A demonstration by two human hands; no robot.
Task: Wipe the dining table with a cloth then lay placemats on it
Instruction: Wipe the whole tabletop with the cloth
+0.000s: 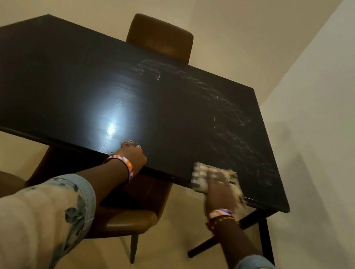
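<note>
I am partway through the wiping, by my reckoning. The dark dining table [74,84] shows damp, streaky smears across its right half, from about 12 o'clock by the far edge round to 4 o'clock near my cloth, which suggests that side has had a pass. The left half, out toward 9 o'clock, looks dry and glossy with a lamp glare on it, so I judge it still needs doing. No placemats are in view anywhere, so laying them is all still ahead.

My right hand [221,188] lies flat, palm down, fingers spread over the checked cloth [200,175], pressing it on the near edge of the table at about 5 o'clock; the cloth hangs slightly over that edge. The hand is blurred, so I cannot tell how much the fingers curl into the fabric. My left hand [132,152] rests on the near edge at about 6 o'clock, fingers loosely bent with the tips on the top, holding nothing, as if to brace me. Both forearms reach forward from rolled sleeves.

A brown chair [160,37] stands at the far side, another brown chair [134,218] tucked under the near edge.
</note>
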